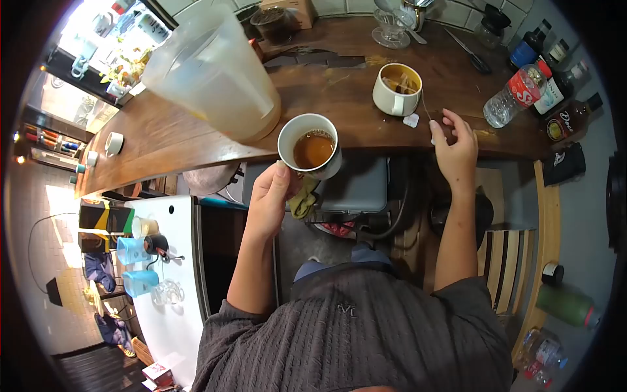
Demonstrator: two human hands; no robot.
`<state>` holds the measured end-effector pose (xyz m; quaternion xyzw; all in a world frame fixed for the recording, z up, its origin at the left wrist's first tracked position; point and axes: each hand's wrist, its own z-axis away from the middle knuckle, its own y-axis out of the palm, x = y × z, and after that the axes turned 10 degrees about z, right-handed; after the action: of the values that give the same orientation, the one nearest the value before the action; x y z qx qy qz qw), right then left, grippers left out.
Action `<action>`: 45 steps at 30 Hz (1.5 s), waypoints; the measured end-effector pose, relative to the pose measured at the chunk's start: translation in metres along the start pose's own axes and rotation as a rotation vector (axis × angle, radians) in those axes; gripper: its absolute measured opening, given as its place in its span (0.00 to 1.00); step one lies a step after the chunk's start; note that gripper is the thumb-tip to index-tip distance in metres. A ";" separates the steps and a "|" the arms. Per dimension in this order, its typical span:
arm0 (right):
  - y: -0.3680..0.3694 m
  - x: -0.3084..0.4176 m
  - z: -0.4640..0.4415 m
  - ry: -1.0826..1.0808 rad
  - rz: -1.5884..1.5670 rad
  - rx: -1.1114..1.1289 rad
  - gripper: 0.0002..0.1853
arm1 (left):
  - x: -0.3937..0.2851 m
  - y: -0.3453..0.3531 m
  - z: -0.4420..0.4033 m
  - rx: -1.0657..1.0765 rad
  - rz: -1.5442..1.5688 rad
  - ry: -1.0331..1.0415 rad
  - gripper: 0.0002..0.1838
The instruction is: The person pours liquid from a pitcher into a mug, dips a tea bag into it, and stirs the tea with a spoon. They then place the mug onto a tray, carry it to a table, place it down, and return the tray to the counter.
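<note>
Orientation: 12 o'clock lies away from the wearer, across the wooden bench; 6 o'clock lies toward the body.
Left hand: closed on the near side of a pale cup, thumb uppermost near the rim; its other fingers are largely hidden.
Held cup: raised at the bench's near edge, mouth toward the camera, partly filled with brown liquid.
Right hand: fingers half curled, with a gap between thumb and forefinger, at the bench's near edge; whether it grips the string cannot be told.
White mug: upright on the bench at 2 o'clock from the held cup, handle toward 6 o'clock, with tea bags inside.
String: runs over the mug's rim toward the right thumb.
Paper tag: on the bench at 5 o'clock from the mug, just beside it.
Pitcher: large, translucent, at 10 o'clock from the held cup.
Glass dripper: at 12 o'clock from the mug.
Plastic bottle: clear, red-labelled and red-capped, at 2 o'clock from the right hand; dark bottles stand beyond.
Cloth: yellow-green, below bench level, at 6 o'clock from the held cup.
</note>
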<state>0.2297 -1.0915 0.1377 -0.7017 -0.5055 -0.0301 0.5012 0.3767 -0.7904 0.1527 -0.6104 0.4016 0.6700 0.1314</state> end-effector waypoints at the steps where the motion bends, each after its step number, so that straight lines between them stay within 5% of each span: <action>1: 0.006 -0.002 -0.005 0.009 -0.002 0.001 0.15 | 0.001 0.002 -0.011 0.027 -0.018 -0.003 0.22; 5: 0.030 -0.013 -0.016 -0.208 0.295 -0.082 0.12 | 0.005 0.012 -0.051 0.083 -0.159 0.023 0.23; 8: 0.026 -0.001 -0.034 0.178 -0.599 0.040 0.12 | 0.011 0.010 -0.075 0.108 -0.180 -0.014 0.24; 17: -0.014 0.078 -0.123 0.091 -0.707 0.306 0.14 | 0.015 0.006 -0.104 0.214 -0.080 -0.177 0.21; 33: -0.046 0.177 -0.141 -0.099 -0.791 0.281 0.12 | 0.012 0.000 -0.111 0.226 -0.097 -0.230 0.21; 45: -0.042 0.201 -0.106 -0.043 -0.902 0.437 0.12 | 0.024 -0.020 -0.110 0.334 -0.386 0.043 0.16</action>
<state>0.3459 -1.0332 0.3294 -0.2922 -0.7632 -0.1227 0.5631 0.4635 -0.8621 0.1302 -0.6596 0.3855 0.5438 0.3472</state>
